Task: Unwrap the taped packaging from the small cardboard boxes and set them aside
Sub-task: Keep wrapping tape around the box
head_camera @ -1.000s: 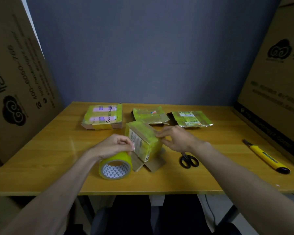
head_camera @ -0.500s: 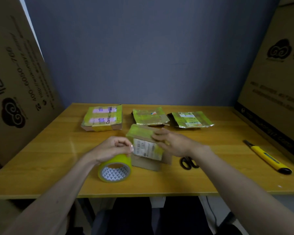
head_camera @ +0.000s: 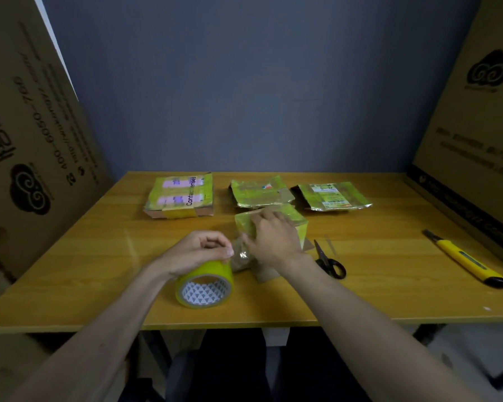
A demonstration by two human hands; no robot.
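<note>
Box [head_camera: 285, 224] in work, wrapped in yellow-green tape, now lies lower and further back than a second ago, when it stood tilted on edge just right of the tape roll [head_camera: 205, 285]. Half a second ago its labelled face looked toward the camera; now that face is out of sight and a taped top shows instead. So the box has been turned over, which I judge to be a search for a tape end to peel, not yet an unwrapping.

Right hand [head_camera: 270, 242] lies over the box, right of the roll, fingers spread across its near left side; whether they pinch any tape I cannot tell. Left hand [head_camera: 199, 252] has stayed on top of the roll, fingers curled, thumb and fingertips pinched together on something too small to make out.

Behind the roll, three flat taped packages [head_camera: 180, 195] remain in a row. Scissors [head_camera: 328, 261] lie right of the box, untouched.
</note>
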